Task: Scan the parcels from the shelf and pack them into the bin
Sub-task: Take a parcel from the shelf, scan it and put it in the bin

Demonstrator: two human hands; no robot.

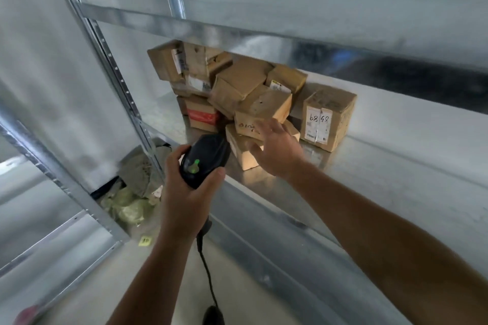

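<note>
On the shelf [396, 166], the right hand [274, 150] is reaching, fingers [264, 124] apart, for a likely light, stiff box [244, 157], best held by its sides; the left hand [184, 192] is gripping the scanner [206, 158].

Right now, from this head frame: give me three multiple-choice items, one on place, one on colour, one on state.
1. The parcels are piled: A on the metal shelf; B on the floor; C in a bin.
2. The scanner light is: A red; B green; C blue.
3. The right hand is: A gripping a parcel; B holding the scanner; C open, fingers spread.
Answers: A, the boxes rest on the shelf board. B, a green glow shows on its top. C, it holds nothing; the left hand grips the scanner.
</note>
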